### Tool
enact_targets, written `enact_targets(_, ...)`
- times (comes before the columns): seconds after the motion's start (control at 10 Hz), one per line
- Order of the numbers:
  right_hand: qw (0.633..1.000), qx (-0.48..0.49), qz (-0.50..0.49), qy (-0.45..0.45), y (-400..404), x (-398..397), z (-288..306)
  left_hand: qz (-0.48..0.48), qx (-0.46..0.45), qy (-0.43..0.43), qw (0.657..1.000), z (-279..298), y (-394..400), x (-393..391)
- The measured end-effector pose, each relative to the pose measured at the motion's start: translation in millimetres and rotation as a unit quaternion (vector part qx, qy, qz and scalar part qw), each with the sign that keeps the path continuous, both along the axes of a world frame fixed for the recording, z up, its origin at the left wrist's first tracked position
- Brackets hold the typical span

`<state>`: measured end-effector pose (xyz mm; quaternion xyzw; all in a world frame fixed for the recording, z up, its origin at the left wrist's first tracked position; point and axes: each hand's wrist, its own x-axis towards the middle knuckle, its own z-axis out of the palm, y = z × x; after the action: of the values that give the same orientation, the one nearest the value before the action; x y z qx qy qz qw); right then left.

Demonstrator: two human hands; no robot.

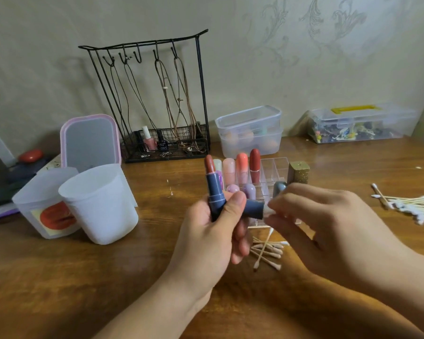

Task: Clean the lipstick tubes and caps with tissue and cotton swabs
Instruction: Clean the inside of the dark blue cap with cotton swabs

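Left hand clamps lipstick tube upright w/ cap, mouth facing right hand; that pinches swab into it.

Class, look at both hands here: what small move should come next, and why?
Probably twist the cotton swab around inside the blue cap. The left hand holds the open lipstick and the cap together, cap mouth facing right, and the right hand pinches the swab at that mouth.
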<state>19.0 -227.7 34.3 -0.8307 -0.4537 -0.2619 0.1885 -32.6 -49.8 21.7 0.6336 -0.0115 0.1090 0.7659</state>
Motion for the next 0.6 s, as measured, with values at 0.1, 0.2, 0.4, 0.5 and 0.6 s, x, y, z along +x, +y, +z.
enact_targets(0.1, 0.979, 0.078, 0.011, 0.187, 11, -8, 0, -0.018, 0.045, -0.013, 0.999, -1, -1, 0)
enact_targets(0.2, 0.622, 0.344, 0.058, 0.701, 17, -14, 11, -0.015, 0.085, -0.033, 0.996, -1, -1, 1)
enact_targets(0.4, 0.888, 0.167, -0.014, 0.427, 10, -12, 13, -0.015, 0.063, -0.012, 0.998, 3, 3, 2)
enact_targets(0.5, 0.996, 0.018, -0.068, 0.061, 1, -7, 9, -0.022, 0.032, 0.000, 0.999, 6, 5, 0)
enact_targets(0.6, 0.999, -0.021, -0.037, -0.010, 4, -5, 2, -0.037, 0.036, -0.004, 0.999, 6, 4, -1)
